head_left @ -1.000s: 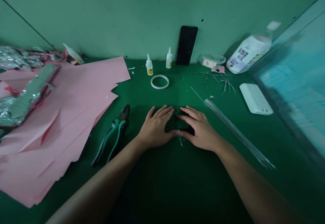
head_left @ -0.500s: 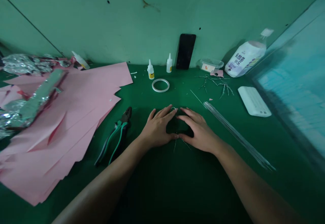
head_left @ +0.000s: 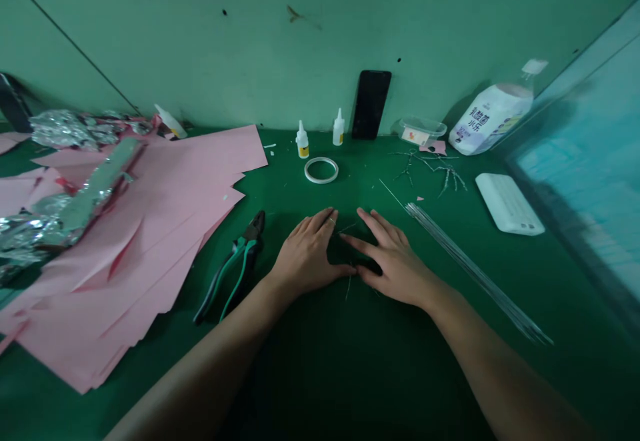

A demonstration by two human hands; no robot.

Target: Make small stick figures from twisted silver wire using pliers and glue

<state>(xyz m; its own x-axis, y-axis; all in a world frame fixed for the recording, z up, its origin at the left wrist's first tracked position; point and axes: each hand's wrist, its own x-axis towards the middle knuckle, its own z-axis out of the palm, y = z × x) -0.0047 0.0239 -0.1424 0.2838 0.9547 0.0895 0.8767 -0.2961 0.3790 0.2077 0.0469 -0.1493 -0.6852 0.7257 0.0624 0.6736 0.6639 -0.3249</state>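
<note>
A thin twisted wire piece (head_left: 349, 285) lies on the table between my hands. One strand comes out below my thumbs, and another shows near my fingertips; the middle is dark and hard to make out. My left hand (head_left: 304, 256) rests palm down with its fingers stretched forward and its thumb pointing inward at the wire. Opposite it, my right hand (head_left: 395, 261) has spread fingers, the index fingertip near the upper strand and the thumb beside the lower one. The thumb tips are close together. Neither hand is closed around the wire.
Left are pliers (head_left: 233, 264), pink paper sheets (head_left: 165, 228) and silver foil (head_left: 75, 138). Ahead stand glue bottles (head_left: 303, 141), a tape roll (head_left: 321, 180) and a phone (head_left: 371, 104). Right are straight wires (head_left: 475, 268), branched wires (head_left: 440, 164), a white block (head_left: 509, 203) and a drink bottle (head_left: 493, 118).
My fingertips have moved apart, the right fingers spreading away from the left. The upper wire strand shows more between them. The whole view has shifted slightly.
</note>
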